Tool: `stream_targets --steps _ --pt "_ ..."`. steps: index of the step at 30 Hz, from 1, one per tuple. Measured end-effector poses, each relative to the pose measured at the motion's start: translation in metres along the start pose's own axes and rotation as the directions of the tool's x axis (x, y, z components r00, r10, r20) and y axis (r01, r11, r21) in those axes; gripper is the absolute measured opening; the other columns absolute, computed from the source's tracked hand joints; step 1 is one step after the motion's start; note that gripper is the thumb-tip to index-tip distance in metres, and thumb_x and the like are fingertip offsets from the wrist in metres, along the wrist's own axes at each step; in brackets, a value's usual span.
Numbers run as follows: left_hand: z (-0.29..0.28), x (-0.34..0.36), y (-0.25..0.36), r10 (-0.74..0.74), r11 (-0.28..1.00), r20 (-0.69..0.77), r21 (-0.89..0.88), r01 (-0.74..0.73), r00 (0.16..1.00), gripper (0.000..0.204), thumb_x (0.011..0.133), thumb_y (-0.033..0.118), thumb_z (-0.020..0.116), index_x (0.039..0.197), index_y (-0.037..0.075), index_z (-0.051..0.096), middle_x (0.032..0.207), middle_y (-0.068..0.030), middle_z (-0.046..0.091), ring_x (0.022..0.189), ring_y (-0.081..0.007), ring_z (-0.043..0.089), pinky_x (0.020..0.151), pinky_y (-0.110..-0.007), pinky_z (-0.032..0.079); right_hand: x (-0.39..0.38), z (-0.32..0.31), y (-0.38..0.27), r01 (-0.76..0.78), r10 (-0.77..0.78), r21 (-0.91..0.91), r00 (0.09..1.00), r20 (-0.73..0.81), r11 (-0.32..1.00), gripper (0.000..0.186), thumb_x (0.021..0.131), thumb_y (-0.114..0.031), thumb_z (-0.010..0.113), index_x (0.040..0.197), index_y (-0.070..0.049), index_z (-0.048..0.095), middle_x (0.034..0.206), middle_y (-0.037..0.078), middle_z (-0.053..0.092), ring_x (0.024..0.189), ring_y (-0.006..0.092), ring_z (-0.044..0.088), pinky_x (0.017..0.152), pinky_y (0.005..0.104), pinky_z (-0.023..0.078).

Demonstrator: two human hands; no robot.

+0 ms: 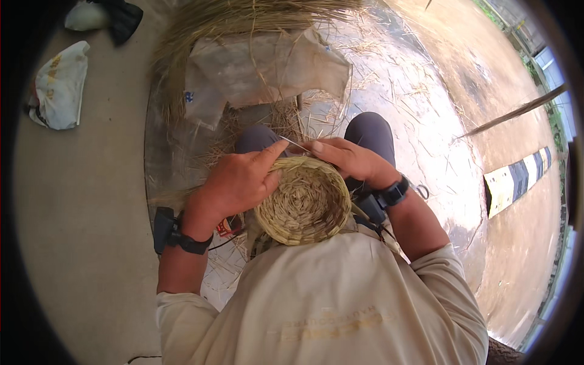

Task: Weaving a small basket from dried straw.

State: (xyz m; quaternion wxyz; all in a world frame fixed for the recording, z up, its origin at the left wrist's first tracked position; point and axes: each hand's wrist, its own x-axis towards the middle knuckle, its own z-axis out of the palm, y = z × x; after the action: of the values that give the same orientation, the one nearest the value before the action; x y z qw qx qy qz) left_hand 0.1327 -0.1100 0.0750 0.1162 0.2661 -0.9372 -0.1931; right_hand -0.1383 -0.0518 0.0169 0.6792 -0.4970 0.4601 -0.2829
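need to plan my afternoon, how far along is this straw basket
Done: the coiled base and a low wall of the basket. In hand: the left hand grips the rim while the right hand works a thin needle there. Left: a loose straw pile remains unused.

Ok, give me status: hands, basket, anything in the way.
Left hand grips the woven straw basket by its rim. Right hand pinches a thin needle at the far rim. Loose straw lies beyond the knees; nothing blocks the hands.
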Motion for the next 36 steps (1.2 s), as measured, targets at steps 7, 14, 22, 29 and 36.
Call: stream_targets --steps 7,14,22,29,36 --pt "0.025 -0.007 -0.016 -0.029 0.996 -0.022 -0.09 0.027 0.999 0.045 0.091 0.008 0.069 0.136 0.009 0.067 0.098 -0.0195 0.076 0.084 -0.0395 0.074 0.072 -0.047 0.061 -0.044 -0.046 0.055 0.157 -0.122 -0.263 0.982 0.145 0.952 0.048 0.109 -0.044 0.061 0.119 0.0 0.076 0.09 0.005 0.072 0.084 0.0096 0.065 0.069 0.026 0.049" --pt "0.028 -0.003 -0.015 0.015 0.997 -0.067 -0.074 -0.02 0.998 0.042 0.091 0.008 0.071 0.133 0.008 0.069 0.096 -0.0184 0.076 0.082 -0.0383 0.074 0.07 -0.046 0.061 -0.03 -0.025 0.02 0.21 -0.228 0.551 0.973 -0.036 0.808 0.04 0.11 -0.037 0.06 0.113 0.0 0.074 0.093 0.006 0.073 0.081 0.0171 0.066 0.073 0.032 0.053" --pt "0.026 -0.012 -0.008 0.032 0.997 -0.02 0.067 -0.031 0.999 0.041 0.09 0.012 0.075 0.13 0.008 0.07 0.092 -0.0165 0.074 0.077 -0.036 0.074 0.065 -0.044 0.06 0.015 -0.029 -0.034 0.243 -0.065 0.546 0.944 -0.324 0.802 0.03 0.11 -0.028 0.06 0.099 -0.001 0.068 0.071 -0.002 0.06 0.062 0.0109 0.051 0.058 0.0313 0.044" --pt "0.037 -0.022 -0.017 -0.039 0.999 -0.076 -0.033 0.037 0.996 0.031 0.095 0.013 0.072 0.125 0.004 0.067 0.094 -0.0189 0.074 0.081 -0.0405 0.072 0.068 -0.047 0.059 -0.023 0.001 0.008 0.218 -0.397 -0.646 0.907 -0.143 0.731 0.043 0.105 -0.024 0.067 0.072 0.003 0.058 0.063 0.023 0.051 0.057 0.0394 0.049 0.056 0.0434 0.044" --pt "0.048 -0.04 -0.021 -0.177 0.966 -0.012 -0.191 0.171 0.984 0.023 0.101 0.01 0.063 0.12 -0.002 0.063 0.092 -0.0264 0.07 0.085 -0.0472 0.071 0.071 -0.052 0.055 -0.025 0.005 0.014 0.103 -0.285 -0.581 0.93 -0.232 0.808 0.043 0.105 -0.024 0.067 0.073 0.003 0.058 0.061 0.019 0.048 0.053 0.028 0.049 0.056 0.0416 0.043"
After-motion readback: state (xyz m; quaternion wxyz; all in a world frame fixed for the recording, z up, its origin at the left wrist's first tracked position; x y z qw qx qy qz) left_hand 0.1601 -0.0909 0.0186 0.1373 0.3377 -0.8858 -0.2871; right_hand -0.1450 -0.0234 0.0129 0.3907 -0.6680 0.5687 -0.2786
